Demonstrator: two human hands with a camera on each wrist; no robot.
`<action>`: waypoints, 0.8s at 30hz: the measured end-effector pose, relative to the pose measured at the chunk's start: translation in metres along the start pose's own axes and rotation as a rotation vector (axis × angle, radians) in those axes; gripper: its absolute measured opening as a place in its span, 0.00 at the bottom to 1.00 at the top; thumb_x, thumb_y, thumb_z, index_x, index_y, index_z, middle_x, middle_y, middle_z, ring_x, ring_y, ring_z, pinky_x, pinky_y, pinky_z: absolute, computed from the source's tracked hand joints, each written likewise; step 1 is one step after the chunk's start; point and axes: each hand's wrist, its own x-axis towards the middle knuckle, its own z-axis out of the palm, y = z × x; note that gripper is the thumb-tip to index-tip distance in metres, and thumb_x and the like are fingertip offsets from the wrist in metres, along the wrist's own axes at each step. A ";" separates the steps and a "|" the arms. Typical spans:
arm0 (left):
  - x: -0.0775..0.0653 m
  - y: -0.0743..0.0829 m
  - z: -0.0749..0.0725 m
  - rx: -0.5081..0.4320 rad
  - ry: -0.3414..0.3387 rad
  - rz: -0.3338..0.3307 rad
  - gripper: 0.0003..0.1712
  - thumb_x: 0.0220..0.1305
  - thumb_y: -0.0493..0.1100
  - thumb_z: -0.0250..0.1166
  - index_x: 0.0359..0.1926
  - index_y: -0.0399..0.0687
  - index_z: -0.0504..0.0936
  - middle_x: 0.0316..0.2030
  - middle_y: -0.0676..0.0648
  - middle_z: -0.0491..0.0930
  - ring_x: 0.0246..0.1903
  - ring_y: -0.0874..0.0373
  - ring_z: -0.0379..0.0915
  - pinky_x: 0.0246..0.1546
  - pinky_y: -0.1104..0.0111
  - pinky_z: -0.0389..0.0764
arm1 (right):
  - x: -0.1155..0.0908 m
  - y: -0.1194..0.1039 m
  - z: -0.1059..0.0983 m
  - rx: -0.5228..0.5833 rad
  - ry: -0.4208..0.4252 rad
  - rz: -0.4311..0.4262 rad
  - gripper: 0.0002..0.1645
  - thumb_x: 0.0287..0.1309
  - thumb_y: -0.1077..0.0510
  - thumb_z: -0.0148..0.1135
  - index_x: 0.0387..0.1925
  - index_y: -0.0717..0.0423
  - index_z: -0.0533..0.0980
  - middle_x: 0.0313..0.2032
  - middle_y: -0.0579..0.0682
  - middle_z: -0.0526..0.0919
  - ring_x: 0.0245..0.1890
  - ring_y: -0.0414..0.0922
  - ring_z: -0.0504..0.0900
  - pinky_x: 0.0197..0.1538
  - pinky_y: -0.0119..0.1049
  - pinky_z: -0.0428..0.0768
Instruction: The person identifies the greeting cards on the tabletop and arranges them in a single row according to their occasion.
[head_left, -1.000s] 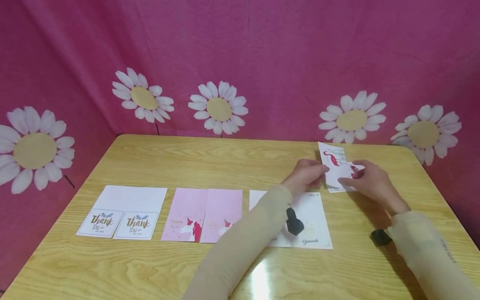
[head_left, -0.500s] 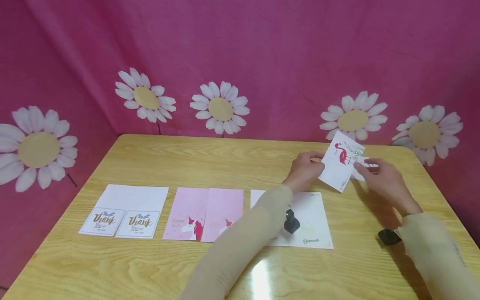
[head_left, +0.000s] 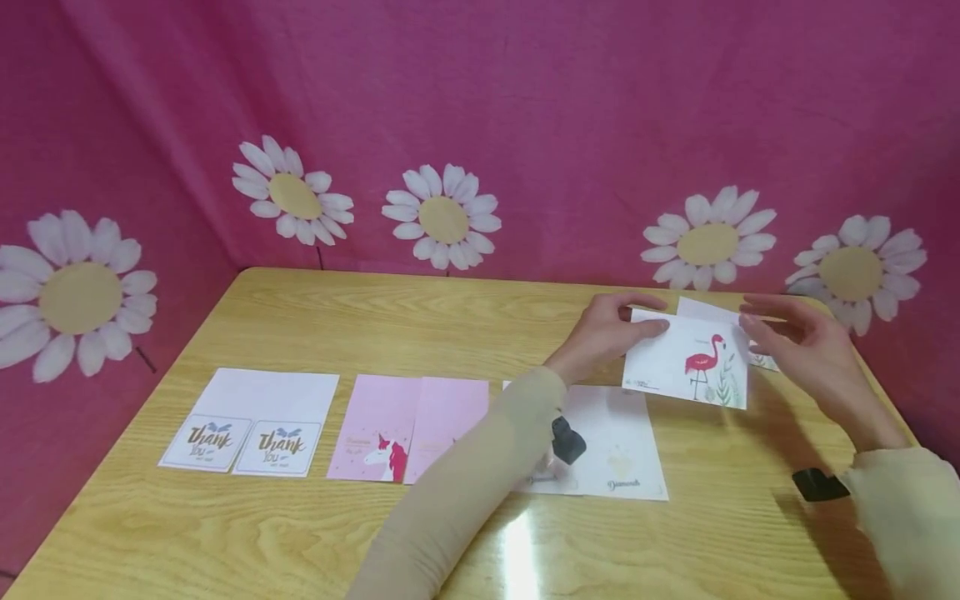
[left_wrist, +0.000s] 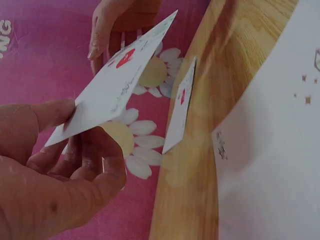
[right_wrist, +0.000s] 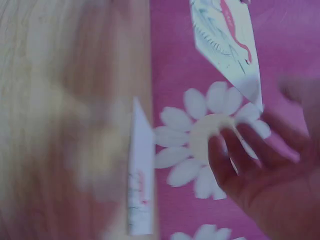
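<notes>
A white card with a red flamingo point(head_left: 667, 358) is held above the table's far right part, its printed side towards the head camera. My left hand point(head_left: 592, 337) pinches its upper left corner; in the left wrist view the thumb lies on one face and curled fingers sit behind. Beside the card's right edge is my right hand point(head_left: 813, 358), fingers loosely spread. The right wrist view shows that hand point(right_wrist: 270, 175) with nothing gripped, its fingertips close to the card's corner point(right_wrist: 245, 80). A second flamingo card point(left_wrist: 181, 107) lies on the table behind, partly hidden in the head view.
On the wooden table point(head_left: 247, 533), from the left, lie white "Thank You" cards point(head_left: 273, 392), pink unicorn cards point(head_left: 386, 404) and white "Diamonds" cards point(head_left: 618, 442), the last partly under my left forearm. A pink daisy-print curtain point(head_left: 555, 150) hangs behind the table's far edge.
The flamingo card has come up off the other one and turned from upright to sideways in my left hand. My right hand has let go and moved to the right.
</notes>
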 end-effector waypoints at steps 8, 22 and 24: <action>-0.008 0.010 0.003 0.002 -0.088 0.086 0.13 0.60 0.49 0.76 0.46 0.65 0.87 0.50 0.66 0.81 0.42 0.66 0.77 0.42 0.72 0.79 | -0.018 -0.018 -0.001 -0.053 -0.093 -0.078 0.20 0.63 0.52 0.71 0.55 0.52 0.82 0.37 0.28 0.87 0.32 0.27 0.81 0.33 0.24 0.76; -0.011 -0.005 0.014 -0.180 -0.200 -0.055 0.26 0.61 0.35 0.73 0.60 0.44 0.80 0.31 0.49 0.84 0.29 0.57 0.81 0.49 0.53 0.87 | -0.037 0.004 0.002 0.445 -0.079 -0.086 0.24 0.62 0.74 0.63 0.54 0.49 0.77 0.38 0.35 0.90 0.33 0.32 0.88 0.30 0.26 0.83; -0.012 -0.006 0.019 -0.150 -0.186 -0.057 0.27 0.60 0.36 0.74 0.61 0.47 0.80 0.30 0.51 0.83 0.27 0.59 0.79 0.44 0.57 0.88 | -0.039 0.005 0.001 0.362 -0.055 -0.081 0.23 0.63 0.71 0.65 0.55 0.49 0.77 0.39 0.32 0.89 0.35 0.30 0.87 0.32 0.24 0.83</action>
